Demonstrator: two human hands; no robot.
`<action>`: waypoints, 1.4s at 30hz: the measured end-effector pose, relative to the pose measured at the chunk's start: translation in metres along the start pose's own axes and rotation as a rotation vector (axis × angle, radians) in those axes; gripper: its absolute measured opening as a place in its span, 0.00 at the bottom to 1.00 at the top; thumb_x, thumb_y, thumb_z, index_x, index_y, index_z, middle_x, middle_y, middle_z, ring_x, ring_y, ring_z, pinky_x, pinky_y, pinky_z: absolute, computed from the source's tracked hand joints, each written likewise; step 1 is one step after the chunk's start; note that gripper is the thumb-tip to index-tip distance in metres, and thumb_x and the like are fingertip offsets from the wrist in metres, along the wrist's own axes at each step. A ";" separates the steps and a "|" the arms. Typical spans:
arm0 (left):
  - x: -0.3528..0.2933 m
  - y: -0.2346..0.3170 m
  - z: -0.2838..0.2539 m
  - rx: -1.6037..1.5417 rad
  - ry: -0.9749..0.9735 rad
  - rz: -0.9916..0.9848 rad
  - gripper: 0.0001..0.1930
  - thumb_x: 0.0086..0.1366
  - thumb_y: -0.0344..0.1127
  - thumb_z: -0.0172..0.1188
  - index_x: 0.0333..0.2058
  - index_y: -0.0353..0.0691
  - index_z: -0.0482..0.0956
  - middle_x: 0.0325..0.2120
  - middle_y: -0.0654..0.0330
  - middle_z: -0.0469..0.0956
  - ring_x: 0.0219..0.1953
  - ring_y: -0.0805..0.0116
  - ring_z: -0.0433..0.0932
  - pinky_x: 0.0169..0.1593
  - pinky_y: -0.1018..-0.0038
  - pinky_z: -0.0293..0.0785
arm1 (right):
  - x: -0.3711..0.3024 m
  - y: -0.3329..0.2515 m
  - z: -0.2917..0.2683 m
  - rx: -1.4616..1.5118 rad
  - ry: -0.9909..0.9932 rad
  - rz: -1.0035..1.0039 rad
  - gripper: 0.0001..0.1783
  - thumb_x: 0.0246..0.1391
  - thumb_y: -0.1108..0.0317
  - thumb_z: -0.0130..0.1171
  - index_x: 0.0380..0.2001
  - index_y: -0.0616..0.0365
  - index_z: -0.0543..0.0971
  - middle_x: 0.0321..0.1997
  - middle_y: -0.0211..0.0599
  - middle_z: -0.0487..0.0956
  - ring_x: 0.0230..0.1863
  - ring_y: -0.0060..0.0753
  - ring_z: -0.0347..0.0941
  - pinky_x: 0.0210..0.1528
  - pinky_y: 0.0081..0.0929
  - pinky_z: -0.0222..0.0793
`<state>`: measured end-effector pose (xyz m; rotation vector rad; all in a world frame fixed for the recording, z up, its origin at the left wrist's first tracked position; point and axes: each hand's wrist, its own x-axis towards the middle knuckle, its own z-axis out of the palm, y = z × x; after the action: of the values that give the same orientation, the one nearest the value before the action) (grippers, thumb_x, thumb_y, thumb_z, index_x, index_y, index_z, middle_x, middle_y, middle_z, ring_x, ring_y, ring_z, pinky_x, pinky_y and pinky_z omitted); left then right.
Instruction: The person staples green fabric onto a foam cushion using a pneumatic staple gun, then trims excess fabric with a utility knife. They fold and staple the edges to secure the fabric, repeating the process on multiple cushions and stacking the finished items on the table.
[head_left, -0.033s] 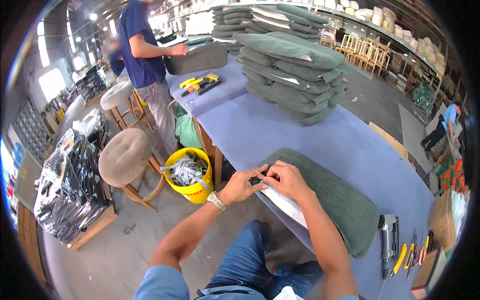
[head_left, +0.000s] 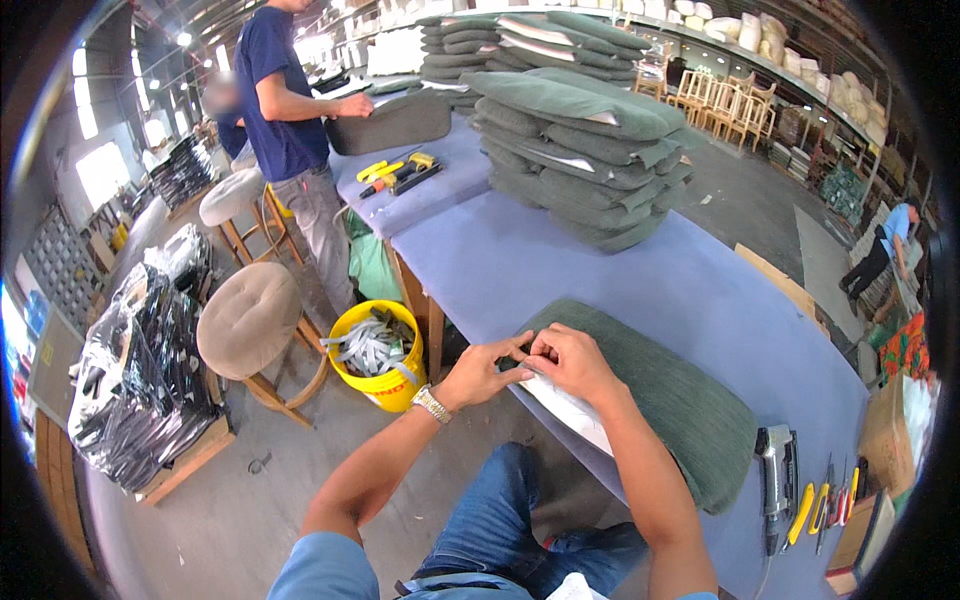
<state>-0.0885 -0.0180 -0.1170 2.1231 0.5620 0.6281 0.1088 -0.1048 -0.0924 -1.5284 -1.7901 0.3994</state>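
Observation:
A dark green upholstered pad (head_left: 660, 400) lies on the blue-covered table in front of me, its white underside or lining (head_left: 570, 408) showing along the near edge. At its near left corner, my left hand (head_left: 482, 372) pinches the fabric edge, thumb and forefinger close together; a metal-banded watch (head_left: 432, 403) sits on that wrist. My right hand (head_left: 568, 362) is bent over the same corner, fingertips pinched on the fabric right beside the left fingers. What exactly lies between the fingertips is too small to make out.
A stack of green pads (head_left: 585, 160) stands farther back on the table (head_left: 440, 250). A pneumatic stapler (head_left: 775, 480) and yellow-handled tools (head_left: 800, 515) lie at right. Below the left edge are a yellow bucket of scraps (head_left: 385, 390) and a stool (head_left: 250, 320). A co-worker (head_left: 285, 100) stands beyond.

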 end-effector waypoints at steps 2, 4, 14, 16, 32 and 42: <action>0.005 -0.006 -0.004 -0.006 0.013 0.050 0.14 0.65 0.37 0.71 0.46 0.36 0.86 0.65 0.54 0.74 0.56 0.65 0.81 0.55 0.69 0.76 | 0.002 0.003 -0.002 -0.045 0.044 -0.045 0.09 0.56 0.66 0.67 0.30 0.58 0.78 0.34 0.38 0.79 0.34 0.45 0.77 0.38 0.42 0.72; 0.006 -0.015 0.000 -0.130 0.040 0.018 0.12 0.68 0.36 0.68 0.45 0.35 0.86 0.64 0.57 0.76 0.50 0.75 0.79 0.52 0.72 0.75 | -0.003 -0.003 0.000 -0.101 0.041 -0.039 0.09 0.56 0.66 0.67 0.31 0.57 0.78 0.35 0.38 0.79 0.36 0.46 0.77 0.39 0.43 0.72; 0.008 -0.049 0.016 -0.283 0.128 0.031 0.07 0.69 0.30 0.65 0.34 0.31 0.84 0.59 0.54 0.80 0.35 0.84 0.72 0.39 0.79 0.74 | -0.055 -0.115 -0.048 0.183 0.122 -0.164 0.09 0.58 0.66 0.68 0.38 0.59 0.85 0.44 0.40 0.86 0.47 0.40 0.83 0.49 0.33 0.77; 0.008 -0.032 0.016 -0.321 0.116 -0.064 0.07 0.69 0.29 0.64 0.34 0.30 0.83 0.60 0.54 0.79 0.37 0.86 0.73 0.41 0.79 0.74 | -0.077 -0.166 -0.069 0.427 0.048 -0.284 0.13 0.60 0.62 0.68 0.34 0.64 0.86 0.41 0.45 0.86 0.43 0.43 0.84 0.46 0.36 0.78; -0.013 -0.008 0.033 -0.153 0.254 0.026 0.10 0.66 0.34 0.67 0.33 0.30 0.84 0.57 0.52 0.81 0.47 0.75 0.83 0.52 0.72 0.77 | -0.119 -0.254 -0.078 1.078 0.167 -0.601 0.21 0.68 0.58 0.62 0.26 0.64 0.83 0.28 0.47 0.85 0.25 0.40 0.82 0.28 0.33 0.74; -0.019 -0.002 0.046 -0.249 0.188 -0.088 0.12 0.67 0.36 0.66 0.37 0.30 0.85 0.56 0.54 0.82 0.45 0.74 0.84 0.50 0.73 0.78 | -0.101 -0.276 -0.069 1.043 0.158 -0.871 0.12 0.60 0.69 0.65 0.28 0.70 0.83 0.29 0.52 0.82 0.25 0.39 0.78 0.25 0.29 0.74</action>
<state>-0.0756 -0.0556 -0.1479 1.8088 0.6419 0.8095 -0.0379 -0.2820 0.1024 -0.0336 -1.5190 0.5931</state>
